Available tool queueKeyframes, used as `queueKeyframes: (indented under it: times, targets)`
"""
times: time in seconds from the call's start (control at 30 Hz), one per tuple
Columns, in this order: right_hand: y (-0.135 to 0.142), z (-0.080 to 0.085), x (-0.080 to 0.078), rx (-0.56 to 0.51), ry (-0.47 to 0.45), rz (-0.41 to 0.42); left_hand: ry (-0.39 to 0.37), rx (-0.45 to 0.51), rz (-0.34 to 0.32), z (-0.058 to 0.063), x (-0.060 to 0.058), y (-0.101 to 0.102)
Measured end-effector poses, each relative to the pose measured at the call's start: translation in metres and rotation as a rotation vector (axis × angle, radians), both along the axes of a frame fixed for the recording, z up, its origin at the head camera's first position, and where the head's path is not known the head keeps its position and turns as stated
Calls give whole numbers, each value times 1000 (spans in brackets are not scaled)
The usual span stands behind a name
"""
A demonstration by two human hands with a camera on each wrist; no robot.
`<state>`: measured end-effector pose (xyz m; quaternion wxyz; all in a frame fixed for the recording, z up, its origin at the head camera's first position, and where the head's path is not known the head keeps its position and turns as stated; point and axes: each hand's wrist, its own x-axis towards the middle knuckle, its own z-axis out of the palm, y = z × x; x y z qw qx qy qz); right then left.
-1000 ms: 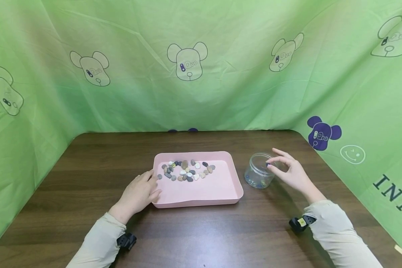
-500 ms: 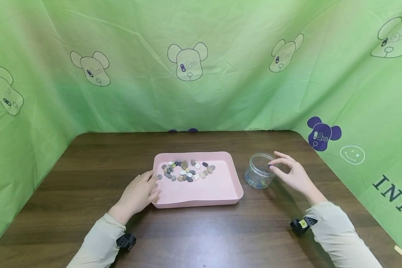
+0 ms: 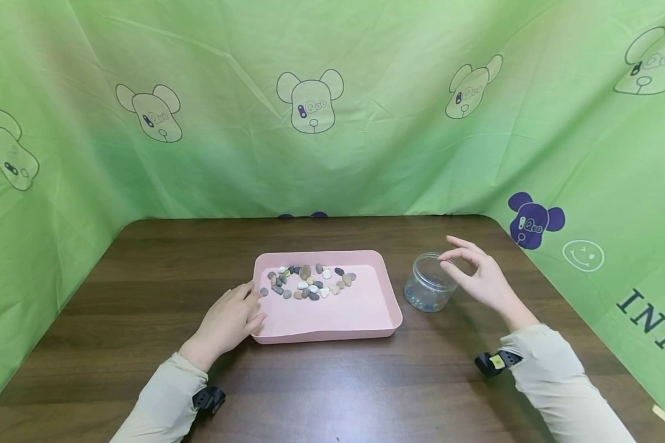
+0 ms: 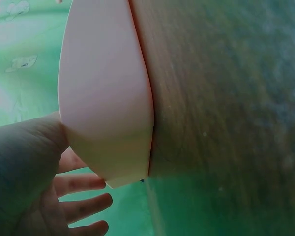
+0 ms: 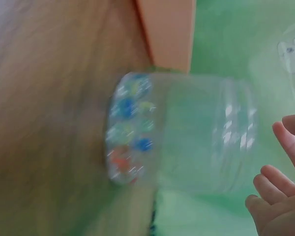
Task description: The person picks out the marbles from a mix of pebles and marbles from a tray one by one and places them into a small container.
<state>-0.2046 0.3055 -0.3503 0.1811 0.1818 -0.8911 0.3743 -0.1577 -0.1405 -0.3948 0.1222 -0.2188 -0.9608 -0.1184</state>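
Note:
In the head view, a shallow pink tray (image 3: 332, 319) lies on the table. Pebbles (image 3: 305, 272) form a looped outline in its far half. My left hand (image 3: 228, 320) holds the tray's left rim, with the thumb over the inside. From the left wrist, its other fingertips (image 4: 105, 200) show by the tray's corner. To the right of the tray stands a clear, lidless jar (image 3: 429, 284). In the right wrist view, coloured glass marbles (image 5: 126, 107) cover its bottom. My right hand (image 3: 484, 280) hovers at the jar's mouth, fingers apart, with nothing visible between them.
The brown wooden table (image 3: 332, 394) carries the tray and jar. A green printed cloth (image 3: 310, 166) hangs behind and at both sides. A wrist camera (image 3: 209, 399) sits on my left sleeve, another (image 3: 495, 363) on my right.
My right hand first draws slightly back, pinching a dark marble, then moves forward over the jar's mouth. The marble no longer shows in the fingers. The left hand, tray and pebbles stay put.

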Motion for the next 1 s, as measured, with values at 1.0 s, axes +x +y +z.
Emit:
queueKeyframes:
  times: [1.0]
  targets:
    - [-137,26,-42,-44,-193,376,-10,1,0,3,2,0]
